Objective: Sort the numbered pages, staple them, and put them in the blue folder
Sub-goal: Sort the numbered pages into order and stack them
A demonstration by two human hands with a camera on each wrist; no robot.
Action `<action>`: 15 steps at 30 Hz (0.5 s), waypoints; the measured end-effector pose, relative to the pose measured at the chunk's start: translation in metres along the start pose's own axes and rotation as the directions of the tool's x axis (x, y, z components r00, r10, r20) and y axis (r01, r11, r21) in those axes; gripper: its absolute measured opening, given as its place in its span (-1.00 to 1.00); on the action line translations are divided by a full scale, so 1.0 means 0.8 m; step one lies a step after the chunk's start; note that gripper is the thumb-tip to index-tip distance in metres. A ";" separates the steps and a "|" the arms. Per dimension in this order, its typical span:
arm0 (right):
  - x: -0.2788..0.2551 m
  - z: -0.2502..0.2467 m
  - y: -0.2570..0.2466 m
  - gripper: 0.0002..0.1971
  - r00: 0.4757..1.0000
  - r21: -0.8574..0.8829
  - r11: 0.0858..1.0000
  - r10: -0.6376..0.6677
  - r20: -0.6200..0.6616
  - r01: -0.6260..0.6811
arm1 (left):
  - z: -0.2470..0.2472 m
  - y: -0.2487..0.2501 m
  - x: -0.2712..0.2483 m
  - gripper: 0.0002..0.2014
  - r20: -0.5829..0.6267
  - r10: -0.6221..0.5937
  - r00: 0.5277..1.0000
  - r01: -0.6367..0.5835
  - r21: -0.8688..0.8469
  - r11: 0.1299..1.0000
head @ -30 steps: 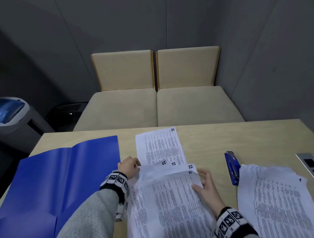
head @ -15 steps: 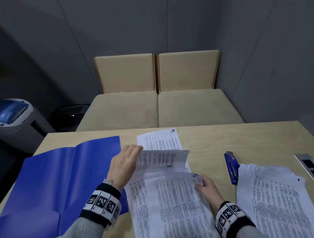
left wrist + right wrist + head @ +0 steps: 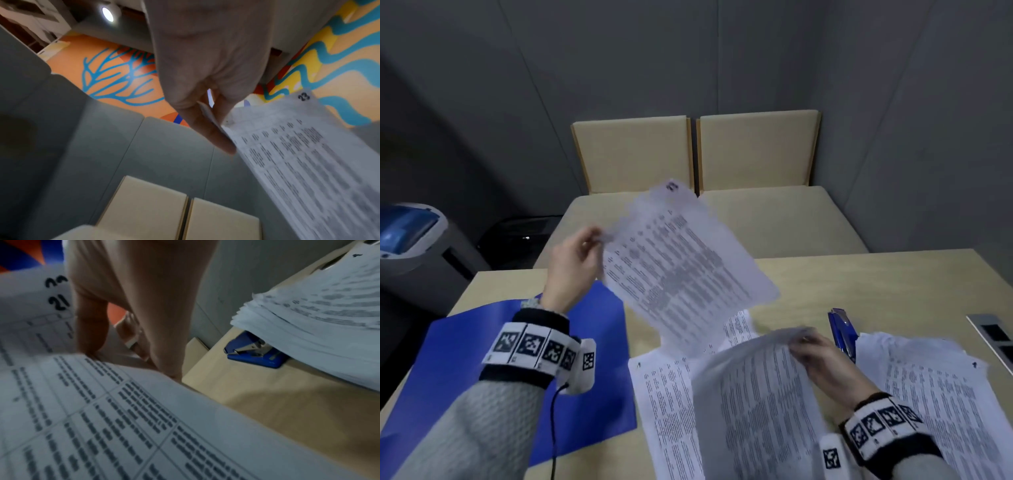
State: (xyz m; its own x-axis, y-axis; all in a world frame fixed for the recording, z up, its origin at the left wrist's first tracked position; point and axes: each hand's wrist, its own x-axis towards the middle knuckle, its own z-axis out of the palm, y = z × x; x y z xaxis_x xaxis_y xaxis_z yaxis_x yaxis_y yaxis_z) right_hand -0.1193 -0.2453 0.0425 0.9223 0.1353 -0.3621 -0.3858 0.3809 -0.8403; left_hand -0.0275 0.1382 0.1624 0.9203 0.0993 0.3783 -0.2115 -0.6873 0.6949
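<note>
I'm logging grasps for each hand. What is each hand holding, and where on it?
Left hand pinches page 23 at its top left corner. Right hand grips the top edge of a lifted page from the middle pile.

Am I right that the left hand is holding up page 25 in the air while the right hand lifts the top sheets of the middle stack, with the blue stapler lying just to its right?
Not quite: the lifted page pinched by the left hand is numbered 23, not 25, as the left wrist view shows. The rest holds: the right hand lifts sheets of the middle stack, with the blue stapler just right of it.
</note>
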 end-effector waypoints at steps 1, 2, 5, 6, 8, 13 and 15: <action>-0.002 0.003 -0.009 -0.84 0.999 0.015 1.000 -0.020 0.032 0.019 | 0.008 -0.006 -0.002 -0.82 0.061 -0.024 0.998 0.023 0.017 1.000; -0.003 0.004 -0.016 -0.72 0.998 0.008 1.000 -0.021 0.063 0.020 | 0.017 -0.010 -0.005 -0.82 0.127 -0.046 0.991 0.044 0.016 0.999; -0.001 0.014 -0.023 -0.52 0.995 -0.048 0.998 -0.028 0.093 0.032 | 0.043 -0.015 -0.023 -0.78 0.371 -0.087 0.924 0.118 -0.061 0.991; 0.002 0.017 -0.022 -0.46 0.996 -0.071 0.996 -0.048 0.070 0.053 | 0.053 -0.016 -0.030 -0.76 0.456 -0.085 0.886 0.129 -0.066 0.989; 0.009 0.028 -0.016 -0.46 0.997 -0.105 0.991 -0.076 0.029 0.079 | 0.077 -0.017 -0.044 -0.74 0.568 -0.077 0.819 0.118 -0.036 0.992; 0.021 0.048 0.003 -0.70 0.995 -0.208 0.974 -0.094 -0.018 0.089 | 0.131 -0.031 -0.057 -0.80 0.718 -0.143 0.681 0.279 -0.075 0.957; 0.024 0.049 0.006 -0.80 0.992 -0.244 0.966 -0.104 -0.070 0.084 | 0.149 -0.034 -0.053 -0.83 0.742 -0.156 0.652 0.337 -0.100 0.936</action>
State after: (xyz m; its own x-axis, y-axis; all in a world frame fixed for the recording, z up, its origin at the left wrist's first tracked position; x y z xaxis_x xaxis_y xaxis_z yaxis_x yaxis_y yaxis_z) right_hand -0.1022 -0.2048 0.0477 0.9534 0.0302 -0.3003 -0.3012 0.1567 -0.9406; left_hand -0.0213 0.0669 0.0545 0.8771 -0.3622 -0.3155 0.0796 -0.5381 0.8391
